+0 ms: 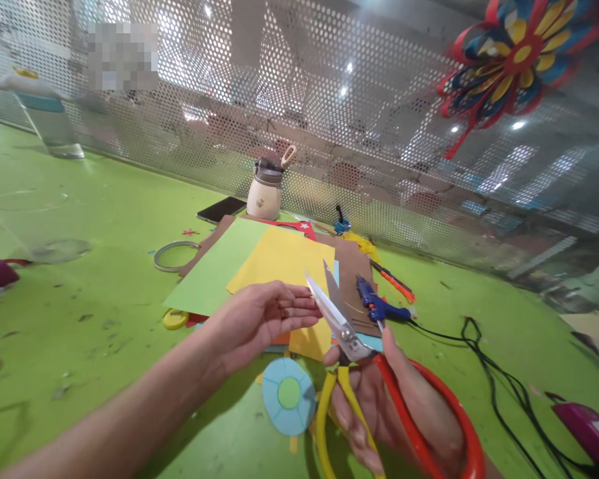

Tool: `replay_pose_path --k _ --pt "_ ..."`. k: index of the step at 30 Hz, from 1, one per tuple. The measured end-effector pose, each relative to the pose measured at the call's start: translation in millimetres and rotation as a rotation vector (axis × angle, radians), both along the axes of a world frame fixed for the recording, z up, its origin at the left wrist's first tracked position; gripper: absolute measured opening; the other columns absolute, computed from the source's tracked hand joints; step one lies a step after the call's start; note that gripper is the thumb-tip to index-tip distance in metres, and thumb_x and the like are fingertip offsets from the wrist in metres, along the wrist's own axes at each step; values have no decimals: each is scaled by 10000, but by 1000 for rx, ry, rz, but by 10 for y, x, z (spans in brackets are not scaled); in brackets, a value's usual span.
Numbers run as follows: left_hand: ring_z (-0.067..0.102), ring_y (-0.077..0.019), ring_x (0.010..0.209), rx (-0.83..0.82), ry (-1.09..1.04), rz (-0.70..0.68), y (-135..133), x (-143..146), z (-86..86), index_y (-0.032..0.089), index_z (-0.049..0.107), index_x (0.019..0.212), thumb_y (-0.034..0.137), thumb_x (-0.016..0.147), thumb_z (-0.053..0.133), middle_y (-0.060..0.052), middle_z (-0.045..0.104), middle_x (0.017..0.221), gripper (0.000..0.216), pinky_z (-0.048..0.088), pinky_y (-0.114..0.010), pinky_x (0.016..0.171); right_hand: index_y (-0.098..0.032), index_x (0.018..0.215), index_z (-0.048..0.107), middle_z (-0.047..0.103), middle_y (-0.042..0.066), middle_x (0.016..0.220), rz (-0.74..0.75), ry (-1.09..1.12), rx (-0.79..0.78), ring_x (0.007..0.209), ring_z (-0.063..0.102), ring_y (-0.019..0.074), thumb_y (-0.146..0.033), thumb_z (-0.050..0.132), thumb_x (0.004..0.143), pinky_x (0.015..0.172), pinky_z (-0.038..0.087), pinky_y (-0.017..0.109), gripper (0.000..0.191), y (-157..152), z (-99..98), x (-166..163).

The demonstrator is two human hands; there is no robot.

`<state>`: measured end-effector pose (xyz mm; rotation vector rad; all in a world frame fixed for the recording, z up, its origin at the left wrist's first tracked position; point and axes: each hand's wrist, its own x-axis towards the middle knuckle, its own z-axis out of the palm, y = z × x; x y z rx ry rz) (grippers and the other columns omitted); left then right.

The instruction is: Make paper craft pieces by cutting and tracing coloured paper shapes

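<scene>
My right hand (379, 406) grips large red-handled scissors (347, 336), their blades parted and pointing up and left. A second tool with yellow handles (348, 389), like pliers, is in the same hand; its head is hidden. My left hand (274, 309) is at the blade tips, fingertips pressed together around a tiny yellow bit too small to name. Beneath the hands lie a yellow sheet (289, 256) and a green sheet (212, 266) on brown card (347, 273). A blue paper disc with a green centre (289, 396) lies nearer me.
A blue glue gun (379, 303) lies right of the sheets, its black cord (489, 359) trailing right. Behind stand a cream jar (264, 193) and a phone (222, 209). A tape ring (176, 256) and clear cup (30, 226) are left. A paper flower (522, 56) hangs above right.
</scene>
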<state>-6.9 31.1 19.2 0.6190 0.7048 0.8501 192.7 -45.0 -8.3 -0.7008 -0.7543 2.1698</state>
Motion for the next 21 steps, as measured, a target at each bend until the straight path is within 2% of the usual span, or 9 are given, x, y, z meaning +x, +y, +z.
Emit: replay_pose_path --k 3,6,10,11,13,15,17,21 --pt "689 -211 814 -8 0 22 10 13 -22 14 671 899 129 836 476 -180 709 898 235 568 -320 850 -147 1081 599 646 65 682 -11 -124 82 449 553 111 -722 334 881 416 466 205 664 -43 -43 17" --pt "692 -200 772 -6 -26 46 13 14 -34 12 662 923 146 854 444 -171 707 863 265 575 -308 820 -164 1136 557 597 36 723 -52 -386 275 489 492 95 -727 445 837 436 412 195 647 -97 2 31" --pt "711 -281 876 -40 -14 112 14 10 3 -29 646 970 235 890 410 -267 705 966 362 579 -362 833 -186 1062 582 529 9 740 -57 -788 715 585 470 119 -691 554 796 516 407 221 571 -170 223 12" --pt "708 -305 908 -47 -13 126 18 7 18 -42 640 980 265 902 399 -291 697 994 397 575 -385 850 -191 1009 606 550 22 773 -54 -893 818 651 513 148 -659 559 811 581 443 245 510 -189 273 6" --pt "703 -330 939 -56 -20 144 34 -4 47 -56 629 997 301 920 380 -315 687 1023 442 568 -410 870 -198 1074 599 596 57 895 -86 -1113 1004 812 580 215 -540 600 832 730 494 303 419 -226 320 6" --pt "700 -339 957 -55 -28 160 62 -28 70 -53 621 1013 310 930 369 -318 683 1042 449 569 -414 872 -193 1242 516 594 95 1003 -130 -1354 1195 916 592 266 -415 664 814 788 511 353 505 -251 293 28" --pt "693 -346 980 -30 -35 184 98 -65 85 -40 617 1026 312 937 370 -314 679 1065 439 567 -416 878 -175 1325 440 571 123 1020 -158 -1533 1352 919 586 296 -360 712 789 752 526 384 629 -256 222 63" --pt "681 -354 1010 46 -14 246 173 -159 99 -25 631 993 323 941 391 -306 682 1063 426 558 -417 896 -125 1343 414 529 141 986 -148 -1654 1477 877 564 309 -344 691 821 696 533 433 630 -226 111 102"
